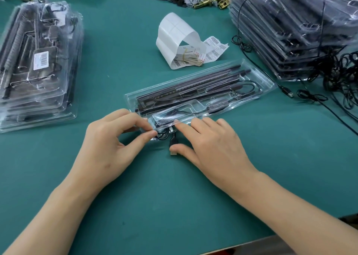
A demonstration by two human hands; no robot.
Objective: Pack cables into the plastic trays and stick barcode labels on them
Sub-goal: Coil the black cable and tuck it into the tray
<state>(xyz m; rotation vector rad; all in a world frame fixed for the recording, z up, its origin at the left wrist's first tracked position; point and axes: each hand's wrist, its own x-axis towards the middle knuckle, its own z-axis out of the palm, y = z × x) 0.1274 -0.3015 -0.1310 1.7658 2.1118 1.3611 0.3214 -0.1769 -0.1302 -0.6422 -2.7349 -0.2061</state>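
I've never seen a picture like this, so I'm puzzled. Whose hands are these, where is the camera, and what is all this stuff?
The camera sits on a person's head and looks down, so you see their own two hands. The left hand pinches the near edge of a clear tray that holds dark rods. The right hand rests with straight fingers on the tray, and its thumb touches a USB plug that sticks out. On the green table lie a strip of labels, a left stack and a right stack of trays, and loose cables.
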